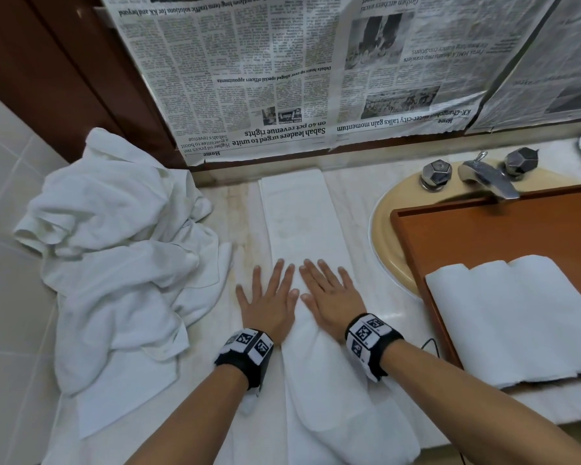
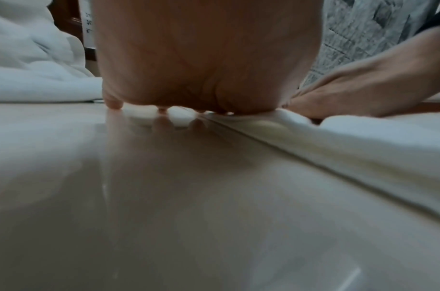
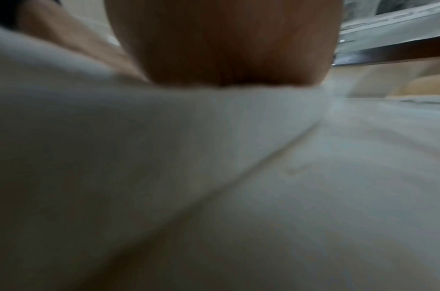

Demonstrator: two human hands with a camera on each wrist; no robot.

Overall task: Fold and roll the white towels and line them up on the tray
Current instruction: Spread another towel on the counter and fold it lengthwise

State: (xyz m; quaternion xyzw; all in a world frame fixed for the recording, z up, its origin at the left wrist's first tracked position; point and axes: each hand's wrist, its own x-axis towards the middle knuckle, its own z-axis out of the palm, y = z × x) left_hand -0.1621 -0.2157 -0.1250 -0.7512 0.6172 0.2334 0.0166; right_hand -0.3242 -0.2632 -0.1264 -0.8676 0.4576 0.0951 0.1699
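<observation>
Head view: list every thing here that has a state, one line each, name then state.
Folded towel: flat long strip on the counter, unrolled, near end hanging over the edge.
Left hand: flat, pressing the strip's left edge.
Right hand: flat, pressing the strip.
Rolled towels: three, side by side on the tray.
Tray: over the sink, far part bare.
Towel pile: crumpled, unfolded.
Faucet: no water visible.

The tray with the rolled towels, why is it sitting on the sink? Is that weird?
Yes, a bit odd. The wooden tray lies across the sink basin, under the faucet, instead of flat on the counter. Three rolled towels sit neatly on it. The towel pile at the left is crumpled.
</observation>
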